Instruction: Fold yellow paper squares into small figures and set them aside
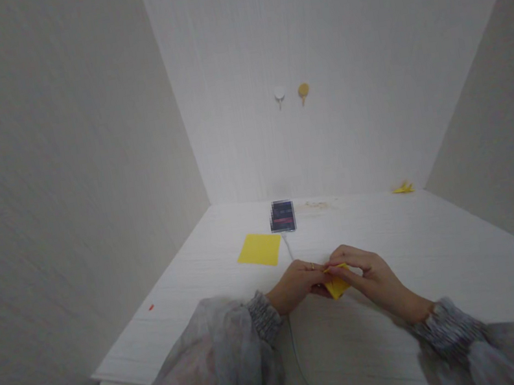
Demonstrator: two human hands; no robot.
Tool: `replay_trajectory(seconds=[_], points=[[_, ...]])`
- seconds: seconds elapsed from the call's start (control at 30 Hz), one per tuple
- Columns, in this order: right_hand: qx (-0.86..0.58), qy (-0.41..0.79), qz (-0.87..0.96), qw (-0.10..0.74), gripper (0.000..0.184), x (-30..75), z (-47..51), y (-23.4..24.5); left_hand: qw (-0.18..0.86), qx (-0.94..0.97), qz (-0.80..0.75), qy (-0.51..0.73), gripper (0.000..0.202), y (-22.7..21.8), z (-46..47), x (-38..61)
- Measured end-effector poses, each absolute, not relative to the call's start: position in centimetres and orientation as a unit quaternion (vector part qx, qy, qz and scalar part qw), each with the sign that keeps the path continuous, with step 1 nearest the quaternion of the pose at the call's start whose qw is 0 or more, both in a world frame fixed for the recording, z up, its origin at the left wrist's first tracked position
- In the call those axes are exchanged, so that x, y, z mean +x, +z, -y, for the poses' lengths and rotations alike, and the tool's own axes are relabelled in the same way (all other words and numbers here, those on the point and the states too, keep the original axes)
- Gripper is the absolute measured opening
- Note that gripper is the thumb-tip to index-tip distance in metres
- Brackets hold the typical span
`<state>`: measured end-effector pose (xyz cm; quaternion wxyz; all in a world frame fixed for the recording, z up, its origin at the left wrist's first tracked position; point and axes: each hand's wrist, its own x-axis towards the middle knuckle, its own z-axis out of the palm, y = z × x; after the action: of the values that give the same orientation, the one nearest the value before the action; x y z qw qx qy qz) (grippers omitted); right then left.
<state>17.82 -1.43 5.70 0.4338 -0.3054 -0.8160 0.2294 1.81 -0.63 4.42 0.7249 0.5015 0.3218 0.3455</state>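
Between my two hands is a small piece of folded yellow paper (338, 287), held just above the white table. My left hand (298, 285), with a ring on one finger, grips its left side with closed fingers. On the upper and right edges, the thumb and fingers of my right hand (368, 272) pinch the paper. My fingers cover part of the folds. A flat yellow sheet of paper (260, 249) lies on the table beyond my left hand.
A phone (283, 216) with a blurred screen stands by the back wall, its cable (297, 350) running under my left arm to the front edge. A folded yellow paper shape (403, 188) sits at the back right. Two hooks (279, 93) are on the wall. A red scrap (151, 307) lies left.
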Motion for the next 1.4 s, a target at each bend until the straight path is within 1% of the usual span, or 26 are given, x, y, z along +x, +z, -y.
replay_trajectory(seconds=[0.4, 0.73, 0.97, 1.2, 1.4], points=[[-0.313, 0.285, 0.802, 0.422, 0.025, 18.04, 1.6, 5.52, 0.737, 0.492, -0.328, 0.327, 0.015, 4.13, 0.45, 1.91], [-0.318, 0.225, 0.81, 0.439, 0.018, 18.03, 1.52, 5.92, 0.744, 0.493, -0.321, 0.316, 0.021, 3.93, 0.53, 1.91], [-0.343, 0.247, 0.791, 0.442, 0.023, 17.94, 1.78, 5.68, 0.744, 0.493, -0.332, 0.305, 0.022, 4.3, 0.59, 1.94], [-0.371, 0.22, 0.772, 0.467, 0.027, 17.82, 1.97, 5.79, 0.746, 0.482, -0.343, 0.304, 0.025, 4.29, 0.68, 2.16], [-0.345, 0.194, 0.803, 0.445, 0.015, 17.5, 1.36, 5.64, 0.733, 0.494, -0.333, 0.329, 0.026, 4.5, 0.72, 2.07]])
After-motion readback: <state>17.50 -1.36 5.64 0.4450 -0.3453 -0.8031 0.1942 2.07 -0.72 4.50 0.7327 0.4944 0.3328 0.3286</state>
